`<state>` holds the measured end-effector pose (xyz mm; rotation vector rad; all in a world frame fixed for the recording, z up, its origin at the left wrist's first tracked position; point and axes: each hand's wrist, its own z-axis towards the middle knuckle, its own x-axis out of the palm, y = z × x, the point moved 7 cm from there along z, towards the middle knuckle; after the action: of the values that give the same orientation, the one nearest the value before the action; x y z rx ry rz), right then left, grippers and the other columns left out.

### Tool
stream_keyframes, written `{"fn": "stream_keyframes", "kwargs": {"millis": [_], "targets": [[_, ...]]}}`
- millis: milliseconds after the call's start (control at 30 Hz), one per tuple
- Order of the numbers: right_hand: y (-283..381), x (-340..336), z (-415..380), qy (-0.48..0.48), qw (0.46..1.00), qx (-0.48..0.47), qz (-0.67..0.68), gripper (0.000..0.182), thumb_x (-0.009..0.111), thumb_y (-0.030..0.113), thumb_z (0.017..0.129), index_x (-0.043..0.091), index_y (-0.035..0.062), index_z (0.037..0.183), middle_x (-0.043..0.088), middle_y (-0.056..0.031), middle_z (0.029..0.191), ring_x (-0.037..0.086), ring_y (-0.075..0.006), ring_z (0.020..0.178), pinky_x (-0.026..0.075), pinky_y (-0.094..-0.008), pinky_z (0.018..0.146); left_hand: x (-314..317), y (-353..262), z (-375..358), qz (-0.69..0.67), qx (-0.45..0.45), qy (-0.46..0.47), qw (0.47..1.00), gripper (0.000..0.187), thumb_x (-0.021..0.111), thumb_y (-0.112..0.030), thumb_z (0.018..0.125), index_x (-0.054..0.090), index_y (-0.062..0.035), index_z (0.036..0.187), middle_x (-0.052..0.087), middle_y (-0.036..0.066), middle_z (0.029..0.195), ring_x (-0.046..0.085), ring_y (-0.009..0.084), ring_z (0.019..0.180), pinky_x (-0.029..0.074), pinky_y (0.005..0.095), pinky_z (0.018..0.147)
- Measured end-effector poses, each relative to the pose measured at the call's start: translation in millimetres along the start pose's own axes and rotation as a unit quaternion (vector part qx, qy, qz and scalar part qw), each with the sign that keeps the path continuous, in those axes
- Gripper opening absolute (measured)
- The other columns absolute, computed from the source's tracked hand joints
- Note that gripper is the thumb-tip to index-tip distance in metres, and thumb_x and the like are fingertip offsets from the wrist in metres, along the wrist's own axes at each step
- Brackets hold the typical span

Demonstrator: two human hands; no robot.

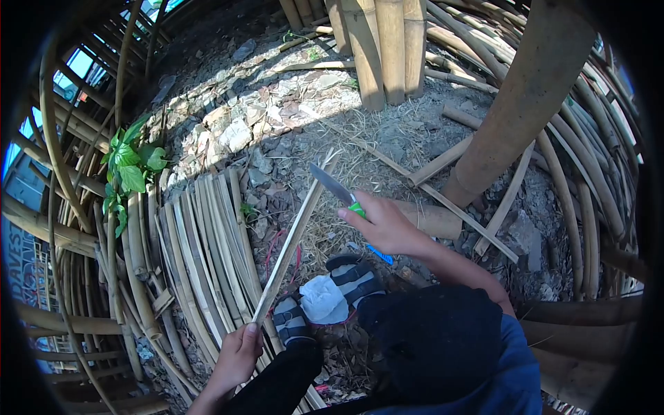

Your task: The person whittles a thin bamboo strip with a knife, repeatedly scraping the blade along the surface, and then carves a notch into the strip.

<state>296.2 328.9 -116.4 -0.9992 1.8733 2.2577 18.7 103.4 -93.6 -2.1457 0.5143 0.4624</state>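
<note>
My left hand is closed around the lower end of a long split bamboo strip. The strip slants up and away from me, and its far tip is frayed into thin slivers. My right hand grips the green handle of a knife. The blade points up and left, close beside the upper part of the strip; whether it touches cannot be made out. Thin shavings litter the ground beneath. Between my sandalled feet rests a crumpled white bag.
Many split bamboo strips lie side by side at the left. Thick bamboo posts stand ahead, and a leaning pole rises at the right. A blue object lies below my right wrist. Rubble covers the ground beside a leafy plant.
</note>
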Motion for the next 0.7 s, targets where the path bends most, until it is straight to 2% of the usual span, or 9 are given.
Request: {"fn": "stream_keyframes", "kwargs": {"millis": [100,167,200,267,300,367,433,533,700], "targets": [[14.3,14.9,-0.5,0.018,0.999,-0.018,-0.042,0.045,0.051,0.043,0.101,0.050,-0.0027,0.099,0.059,-0.0212,0.065,0.063,-0.0412,0.064,0.046,-0.0512,0.064,1.0,0.7,2.1,0.008,0.011,0.007,1.000,0.050,0.033,-0.035,0.110,0.048,-0.0067,0.072,0.042,-0.002,0.057,0.037,0.0086,0.050,0.033,0.0269,0.048],[6.8,24.1,4.1,0.007,0.999,0.043,-0.002,0.048,0.046,0.043,0.103,0.052,-0.0036,0.095,0.060,-0.0224,0.064,0.062,-0.0443,0.063,0.047,-0.0526,0.063,2.7,0.5,2.1,0.012,0.016,0.013,1.000,0.049,0.033,-0.035,0.110,0.048,-0.0063,0.073,0.042,-0.002,0.057,0.037,0.0089,0.050,0.033,0.0273,0.048],[4.0,29.0,7.5,0.009,0.999,0.042,-0.002,0.048,0.046,0.043,0.103,0.052,-0.0036,0.095,0.060,-0.0224,0.064,0.062,-0.0443,0.063,0.047,-0.0526,0.063,3.6,-1.5,2.0,0.015,0.023,0.008,1.000,0.050,0.033,-0.035,0.110,0.049,-0.0060,0.073,0.043,-0.002,0.057,0.037,0.0093,0.050,0.033,0.0278,0.049],[-0.4,29.3,12.6,-0.048,0.998,0.030,-0.035,0.053,0.044,0.045,0.103,0.056,-0.0043,0.088,0.060,-0.0252,0.064,0.062,-0.0459,0.064,0.047,-0.0544,0.063,4.7,-3.2,1.4,0.018,0.028,0.003,0.999,0.050,0.033,-0.035,0.110,0.049,-0.0056,0.073,0.043,-0.001,0.057,0.037,0.0097,0.050,0.034,0.0283,0.049],[0.7,29.5,13.6,-0.048,0.998,0.031,-0.035,0.053,0.044,0.045,0.103,0.056,-0.0043,0.088,0.060,-0.0252,0.064,0.062,-0.0459,0.064,0.047,-0.0544,0.063,4.6,-3.0,1.4,0.022,0.025,-0.002,0.999,0.050,0.033,-0.035,0.110,0.049,-0.0049,0.073,0.044,-0.001,0.057,0.038,0.0101,0.050,0.034,0.0288,0.049],[3.6,24.0,17.0,-0.066,0.989,0.034,-0.127,0.057,0.042,0.045,0.103,0.059,-0.0046,0.083,0.061,-0.0276,0.064,0.063,-0.0470,0.066,0.048,-0.0563,0.065,4.8,-5.4,1.5,0.027,0.022,-0.007,0.999,0.051,0.033,-0.035,0.110,0.050,-0.0043,0.073,0.044,0.000,0.057,0.039,0.0106,0.050,0.035,0.0292,0.050],[2.6,23.1,21.0,-0.066,0.989,0.031,-0.132,0.058,0.042,0.046,0.103,0.061,-0.0043,0.082,0.061,-0.0282,0.065,0.064,-0.0472,0.067,0.048,-0.0569,0.066,2.1,-9.9,0.4,0.059,0.008,-0.021,0.998,0.050,0.037,-0.031,0.108,0.055,0.0011,0.075,0.053,0.007,0.058,0.052,0.0171,0.053,0.044,0.0338,0.055],[-5.9,25.4,28.0,-0.062,0.988,0.028,-0.136,0.059,0.041,0.046,0.103,0.062,-0.0040,0.081,0.062,-0.0292,0.067,0.065,-0.0482,0.069,0.049,-0.0578,0.068,4.2,-14.7,-0.4,0.078,0.021,-0.023,0.996,0.052,0.032,-0.034,0.109,0.051,-0.0018,0.074,0.048,0.003,0.057,0.044,0.0130,0.051,0.039,0.0315,0.052],[-10.0,24.8,34.6,-0.035,0.989,0.042,-0.135,0.061,0.039,0.047,0.103,0.064,-0.0038,0.082,0.063,-0.0303,0.068,0.065,-0.0499,0.071,0.050,-0.0588,0.071,4.9,-22.9,-0.6,0.094,0.019,-0.038,0.995,0.052,0.032,-0.034,0.109,0.052,-0.0006,0.074,0.049,0.005,0.057,0.046,0.0157,0.051,0.041,0.0338,0.053]]}}
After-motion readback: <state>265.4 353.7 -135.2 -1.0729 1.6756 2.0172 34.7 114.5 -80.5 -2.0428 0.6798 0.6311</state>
